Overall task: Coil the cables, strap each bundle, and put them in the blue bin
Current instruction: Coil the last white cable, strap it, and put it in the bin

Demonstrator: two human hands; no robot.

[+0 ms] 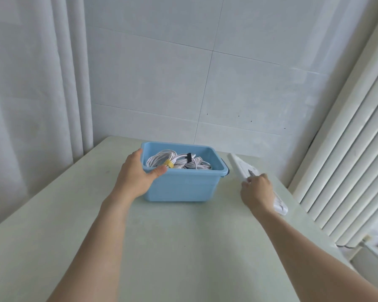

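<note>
L hand (pixel 138 171) grips blue bin (pixel 183 186) at its left rim; strapped white cable bundles (pixel 179 163) lie inside. R hand (pixel 256 189) grips white lid (pixel 244 166) on table (pixel 183 247).

The blue bin (pixel 183 186) stood upright on the table, open at the top. Inside lay two bundles of coiled white cable, side by side: the left bundle (pixel 162 159) bound with a yellow strap (pixel 169 164), the right bundle (pixel 196 163) bound with a black strap (pixel 189 157).
</note>
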